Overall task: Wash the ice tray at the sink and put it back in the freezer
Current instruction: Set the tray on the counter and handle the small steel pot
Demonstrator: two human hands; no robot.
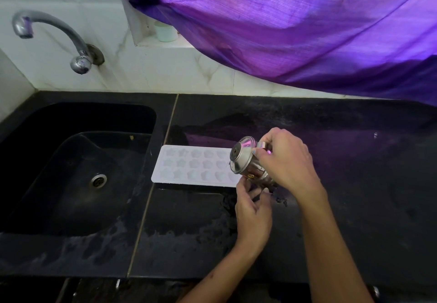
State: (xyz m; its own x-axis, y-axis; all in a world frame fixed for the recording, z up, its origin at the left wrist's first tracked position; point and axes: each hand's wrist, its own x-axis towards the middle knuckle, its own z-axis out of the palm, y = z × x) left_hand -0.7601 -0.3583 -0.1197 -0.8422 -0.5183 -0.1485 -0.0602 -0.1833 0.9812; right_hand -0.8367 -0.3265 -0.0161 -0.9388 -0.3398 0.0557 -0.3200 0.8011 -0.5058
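A white ice tray (194, 165) with star and heart moulds lies flat on the black counter (354, 161), just right of the sink (71, 161). Its right end is hidden behind a small steel jug (246, 163) with a lid, tilted over that end. My right hand (286, 161) grips the jug by its handle from the right. My left hand (253, 210) is below the jug, fingers curled up against its underside.
A chrome tap (54, 38) sticks out of the tiled wall above the dark sink, with the drain (98, 180) in the basin floor. A purple curtain (295, 26) hangs over the back right. A pale cup (166, 32) stands on the ledge. The counter looks wet.
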